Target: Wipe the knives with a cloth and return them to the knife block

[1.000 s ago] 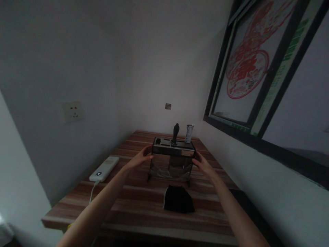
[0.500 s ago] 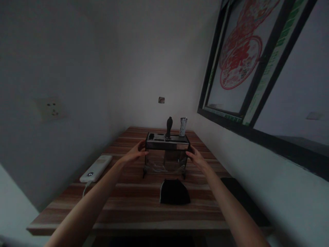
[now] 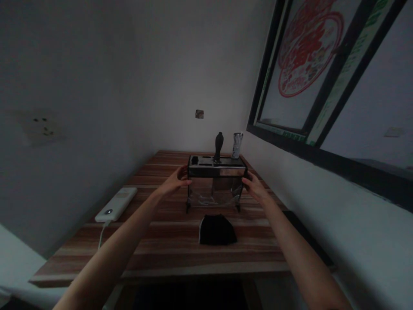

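Note:
A knife holder [image 3: 217, 172] with a slotted metal top and a see-through lower body stands upright toward the back of the wooden table. My left hand [image 3: 176, 178] grips its left end, thumb at the front and fingers around the side. At the right end, my right hand [image 3: 253, 184] holds it the same way. A black handle [image 3: 219, 144] sticks up from a slot on top; whatever it belongs to below is hard to make out. Beside it rises a silvery patterned handle [image 3: 237, 145]. Just in front of the holder lies a folded black cloth [image 3: 217, 230].
A white power bank [image 3: 116, 205] with a cable [image 3: 101, 234] lies at the left of the wooden table [image 3: 167, 258]. A flat dark object [image 3: 308, 237] rests along the right edge, partly behind my right forearm. Walls border the table; a dark-framed window [image 3: 300, 86] is on the right.
The knife holder has shifted a little to the right relative to the black cloth, with both my hands still on its ends. My view has also tilted slightly down.

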The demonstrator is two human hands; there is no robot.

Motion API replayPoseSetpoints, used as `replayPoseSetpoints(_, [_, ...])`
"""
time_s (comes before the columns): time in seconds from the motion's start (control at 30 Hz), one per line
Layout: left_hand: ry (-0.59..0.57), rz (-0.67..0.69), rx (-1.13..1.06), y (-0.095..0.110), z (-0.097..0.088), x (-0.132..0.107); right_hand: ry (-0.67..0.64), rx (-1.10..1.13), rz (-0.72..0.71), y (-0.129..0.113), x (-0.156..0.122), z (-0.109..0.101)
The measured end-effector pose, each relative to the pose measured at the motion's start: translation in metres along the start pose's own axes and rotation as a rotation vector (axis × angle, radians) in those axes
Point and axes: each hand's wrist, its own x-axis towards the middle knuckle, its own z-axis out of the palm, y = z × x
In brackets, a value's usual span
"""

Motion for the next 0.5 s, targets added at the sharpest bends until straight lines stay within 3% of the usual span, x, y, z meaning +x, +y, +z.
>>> replayPoseSetpoints(0.3, [-0.104, 0.000, 0.027, -0.016, 0.038, 0.039, -0.012, -0.028, 0.053, -0.025, -0.004, -0.064])
replayPoseSetpoints(0.5, [-0.115, -0.022, 0.085, -0.026, 0.069, 0.054, 0.027, -0.027, 0.053, -0.034, -0.007, -0.095])
